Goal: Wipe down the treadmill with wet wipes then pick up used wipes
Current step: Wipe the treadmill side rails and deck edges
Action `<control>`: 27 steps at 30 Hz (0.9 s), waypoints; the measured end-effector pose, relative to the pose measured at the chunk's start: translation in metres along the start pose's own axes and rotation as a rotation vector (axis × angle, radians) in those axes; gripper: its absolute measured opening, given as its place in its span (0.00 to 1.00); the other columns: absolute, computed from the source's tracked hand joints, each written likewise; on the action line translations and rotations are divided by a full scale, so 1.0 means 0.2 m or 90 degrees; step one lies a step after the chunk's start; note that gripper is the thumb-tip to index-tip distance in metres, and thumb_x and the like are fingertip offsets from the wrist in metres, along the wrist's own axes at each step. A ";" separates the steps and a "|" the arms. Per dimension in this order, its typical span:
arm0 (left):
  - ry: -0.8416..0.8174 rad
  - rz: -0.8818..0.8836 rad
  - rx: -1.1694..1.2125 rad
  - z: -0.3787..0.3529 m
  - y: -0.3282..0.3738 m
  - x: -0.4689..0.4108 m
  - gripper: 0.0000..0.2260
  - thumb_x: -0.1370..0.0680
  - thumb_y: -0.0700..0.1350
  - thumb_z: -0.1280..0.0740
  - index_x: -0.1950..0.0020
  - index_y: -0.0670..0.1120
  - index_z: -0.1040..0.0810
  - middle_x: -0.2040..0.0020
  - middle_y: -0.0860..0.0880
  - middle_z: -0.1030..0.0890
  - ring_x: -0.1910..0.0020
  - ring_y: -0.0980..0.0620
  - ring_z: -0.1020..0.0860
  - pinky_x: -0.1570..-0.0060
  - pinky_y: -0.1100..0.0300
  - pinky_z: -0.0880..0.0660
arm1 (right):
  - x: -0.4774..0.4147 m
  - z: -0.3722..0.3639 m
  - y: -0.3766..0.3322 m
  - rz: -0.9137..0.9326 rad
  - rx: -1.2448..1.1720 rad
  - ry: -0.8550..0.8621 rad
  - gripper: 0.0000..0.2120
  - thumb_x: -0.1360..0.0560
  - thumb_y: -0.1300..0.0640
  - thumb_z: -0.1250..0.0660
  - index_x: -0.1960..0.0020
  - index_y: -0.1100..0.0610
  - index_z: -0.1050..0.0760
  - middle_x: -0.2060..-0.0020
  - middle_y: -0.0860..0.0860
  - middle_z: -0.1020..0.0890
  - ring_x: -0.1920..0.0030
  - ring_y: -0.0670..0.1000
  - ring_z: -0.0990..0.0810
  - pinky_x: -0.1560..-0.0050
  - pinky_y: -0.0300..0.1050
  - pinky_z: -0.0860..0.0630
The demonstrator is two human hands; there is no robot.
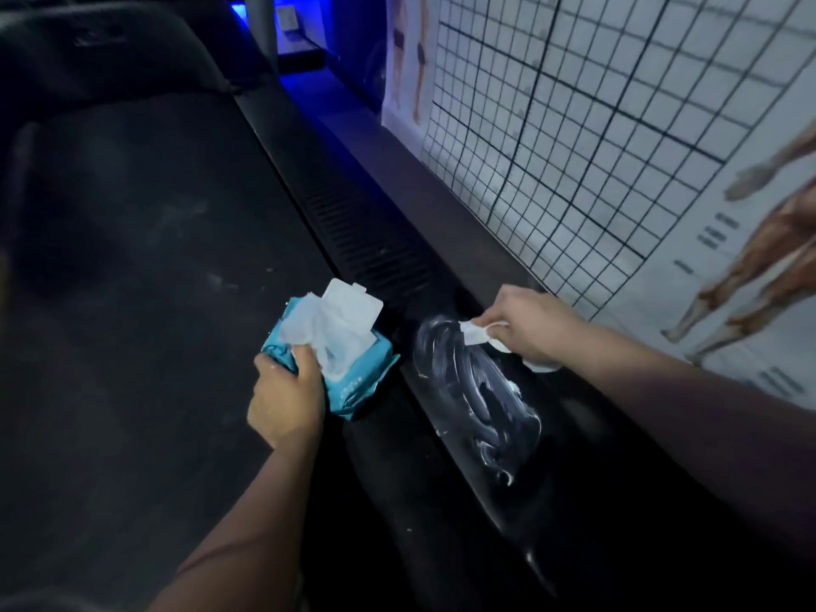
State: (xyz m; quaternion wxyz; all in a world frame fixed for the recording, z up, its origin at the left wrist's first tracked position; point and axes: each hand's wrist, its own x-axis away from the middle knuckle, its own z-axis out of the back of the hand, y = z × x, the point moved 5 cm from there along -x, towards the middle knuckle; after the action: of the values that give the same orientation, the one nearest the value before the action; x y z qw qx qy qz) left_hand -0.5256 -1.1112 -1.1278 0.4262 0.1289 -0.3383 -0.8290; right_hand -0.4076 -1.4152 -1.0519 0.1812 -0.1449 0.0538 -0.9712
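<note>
A teal pack of wet wipes (353,382) with its white lid flipped open lies at the right edge of the dark treadmill belt (145,258). My left hand (287,395) grips the pack's near corner, and a loose wipe sticks up from the opening. My right hand (525,329) holds a crumpled white wipe (474,335) against the treadmill's black side rail (441,435). Wet swirled streaks (477,390) mark the rail just left of and below that hand.
A ribbed strip (371,240) runs along the rail further up. To the right stands a wall poster (618,125) with a black grid and anatomy figures. A grey upright post (260,24) and blue light show at the top.
</note>
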 end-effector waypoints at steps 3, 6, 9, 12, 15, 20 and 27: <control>0.003 -0.004 0.009 0.01 0.00 0.01 0.20 0.17 0.58 0.43 0.45 0.40 0.31 0.53 0.36 0.20 0.52 0.33 0.20 0.54 0.46 0.32 | 0.07 -0.01 -0.02 -0.002 0.006 -0.023 0.13 0.18 0.47 0.36 0.34 0.39 0.22 0.43 0.41 0.27 0.43 0.52 0.22 0.47 0.49 0.26; 0.009 -0.008 0.010 0.00 0.00 0.01 0.19 0.18 0.59 0.43 0.46 0.41 0.33 0.52 0.35 0.19 0.52 0.33 0.20 0.53 0.45 0.30 | 0.08 -0.04 -0.04 0.030 0.032 0.014 0.12 0.18 0.47 0.36 0.36 0.39 0.21 0.47 0.40 0.26 0.45 0.51 0.21 0.51 0.46 0.30; 0.019 -0.005 0.009 -0.01 -0.02 0.00 0.19 0.18 0.58 0.43 0.47 0.42 0.33 0.53 0.36 0.19 0.52 0.33 0.21 0.52 0.45 0.30 | 0.00 -0.03 -0.05 0.047 -0.021 0.098 0.11 0.19 0.48 0.34 0.39 0.40 0.18 0.47 0.41 0.23 0.47 0.51 0.20 0.52 0.47 0.26; 0.033 -0.002 0.001 -0.02 -0.02 -0.02 0.20 0.18 0.59 0.43 0.46 0.41 0.32 0.55 0.37 0.20 0.52 0.33 0.21 0.53 0.45 0.31 | -0.14 0.00 -0.07 0.023 -0.116 0.173 0.10 0.20 0.50 0.32 0.41 0.43 0.17 0.48 0.43 0.21 0.48 0.52 0.20 0.51 0.48 0.25; 0.043 0.003 -0.010 -0.03 -0.02 -0.02 0.22 0.18 0.60 0.44 0.44 0.40 0.29 0.53 0.36 0.19 0.52 0.33 0.20 0.50 0.44 0.29 | -0.22 -0.01 -0.09 0.018 -0.123 0.164 0.08 0.21 0.50 0.31 0.44 0.45 0.16 0.48 0.43 0.21 0.47 0.52 0.20 0.52 0.48 0.26; 0.039 0.005 0.003 -0.03 -0.02 -0.01 0.22 0.19 0.60 0.43 0.45 0.40 0.30 0.53 0.36 0.19 0.52 0.33 0.21 0.50 0.44 0.28 | 0.02 -0.05 -0.07 0.069 -0.065 0.077 0.09 0.19 0.48 0.34 0.43 0.43 0.16 0.47 0.41 0.21 0.54 0.47 0.22 0.53 0.47 0.25; 0.049 -0.007 0.003 -0.04 -0.03 -0.02 0.21 0.18 0.59 0.42 0.45 0.40 0.30 0.54 0.36 0.20 0.52 0.33 0.21 0.53 0.46 0.32 | 0.02 -0.04 -0.05 0.089 -0.091 0.051 0.07 0.21 0.48 0.32 0.47 0.41 0.16 0.52 0.41 0.21 0.53 0.47 0.21 0.53 0.50 0.24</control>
State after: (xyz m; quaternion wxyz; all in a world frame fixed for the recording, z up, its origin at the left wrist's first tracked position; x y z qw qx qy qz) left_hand -0.5224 -1.1089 -1.1373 0.4343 0.1633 -0.3227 -0.8250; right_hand -0.4176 -1.4070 -1.0564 0.2352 -0.1146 0.1399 -0.9550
